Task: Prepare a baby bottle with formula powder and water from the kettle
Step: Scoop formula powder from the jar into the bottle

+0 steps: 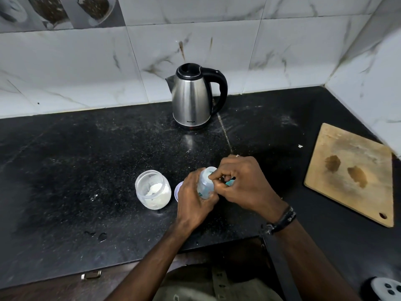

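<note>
My left hand (193, 200) grips a clear baby bottle (205, 184), tilted with its open mouth toward the kettle. My right hand (243, 181) is at that mouth, thumb and forefinger pinched together. A small teal piece (230, 182), seemingly a scoop, shows between its fingers, mostly hidden. An open clear jar (152, 190) with white formula powder stands just left of my left hand. The steel kettle (193, 98), lid shut and black handle to the right, stands at the back by the wall.
A round white lid (176, 192) lies between the jar and my left hand, partly hidden. A wooden cutting board (351, 172) lies at the right. The black counter (86, 159) meets tiled walls at the back and right. Its front edge is near my body.
</note>
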Action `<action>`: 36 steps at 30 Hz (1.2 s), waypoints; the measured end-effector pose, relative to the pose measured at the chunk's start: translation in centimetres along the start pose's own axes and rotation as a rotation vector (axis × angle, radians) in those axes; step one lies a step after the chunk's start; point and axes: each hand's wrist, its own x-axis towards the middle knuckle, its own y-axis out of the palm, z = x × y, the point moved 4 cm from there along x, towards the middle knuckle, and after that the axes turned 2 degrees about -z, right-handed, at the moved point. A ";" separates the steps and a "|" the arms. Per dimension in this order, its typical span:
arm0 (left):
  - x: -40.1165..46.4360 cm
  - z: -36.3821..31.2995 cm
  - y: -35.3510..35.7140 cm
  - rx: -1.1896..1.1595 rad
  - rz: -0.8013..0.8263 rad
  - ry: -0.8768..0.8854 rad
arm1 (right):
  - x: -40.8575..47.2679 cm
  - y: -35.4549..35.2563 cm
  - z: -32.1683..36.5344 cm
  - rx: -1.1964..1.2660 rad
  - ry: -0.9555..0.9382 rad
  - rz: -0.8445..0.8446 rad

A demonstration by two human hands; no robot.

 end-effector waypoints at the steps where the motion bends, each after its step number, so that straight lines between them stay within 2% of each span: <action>1: -0.1 -0.1 0.0 0.008 0.000 0.008 | 0.1 -0.2 -0.2 0.013 0.007 -0.015; 3: -0.1 -0.3 0.0 0.024 -0.002 0.021 | 0.2 -0.4 -0.3 -0.016 -0.010 -0.027; 7: 0.1 -0.6 0.0 0.019 0.008 0.029 | 0.1 0.0 -0.4 0.002 0.014 0.073; 9: 0.0 -1.0 -0.1 0.022 0.016 0.049 | 0.3 -0.2 -0.7 0.015 0.025 0.056; 19: 0.0 -0.5 0.0 0.033 0.022 0.038 | 0.4 -0.7 -0.3 -0.043 -0.085 0.069; 22: 0.2 -0.4 0.1 0.007 0.023 0.020 | 0.3 -0.3 -0.1 -0.038 -0.113 0.140; 27: 0.2 -0.6 0.1 -0.013 0.023 0.025 | 0.4 -0.5 -0.3 -0.026 -0.103 0.064; 31: 0.3 -0.3 0.1 -0.027 0.016 -0.007 | 0.3 -0.6 -0.2 0.063 -0.061 0.094; 34: 0.1 -0.3 0.2 -0.033 0.026 0.012 | 0.7 -1.0 -0.5 -0.007 -0.075 0.040; 36: 0.2 -0.1 0.4 -0.044 0.038 0.015 | 0.5 -0.5 -0.6 0.006 -0.064 0.065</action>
